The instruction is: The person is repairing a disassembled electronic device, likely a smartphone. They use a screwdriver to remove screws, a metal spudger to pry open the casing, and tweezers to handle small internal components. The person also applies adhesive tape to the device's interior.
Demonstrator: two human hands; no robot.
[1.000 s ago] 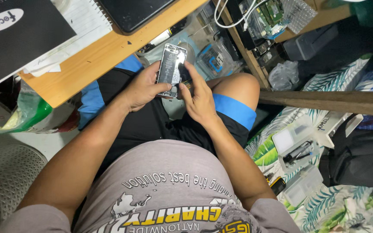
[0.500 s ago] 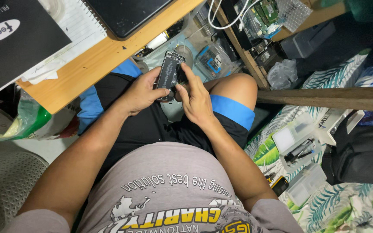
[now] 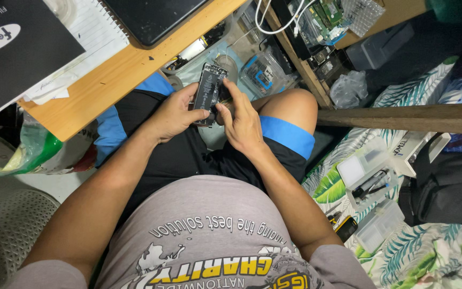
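The left hand [image 3: 173, 113] has its fingers clamped round the opened phone [image 3: 208, 92]. The right hand [image 3: 243, 120] touches the phone's edge, fingers curled together against it.

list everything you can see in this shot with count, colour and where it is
opened phone: 1, black with its insides showing, held over the lap
wooden desk: 1, tan, upper left
black folder: 1, black with a white oval, on the desk at far left
lined paper: 1 sheet or pad, white, on the desk under the folder
dark flat device: 1, black, top edge of the desk
clear plastic boxes: several, clear, on the leaf-print cloth at right
leaf-print cloth: 1, green and white, lower right
black bag: 1, right edge
circuit boards: a few, green, top centre shelf
left hand: grips the phone's side
right hand: fingers on the phone's edge
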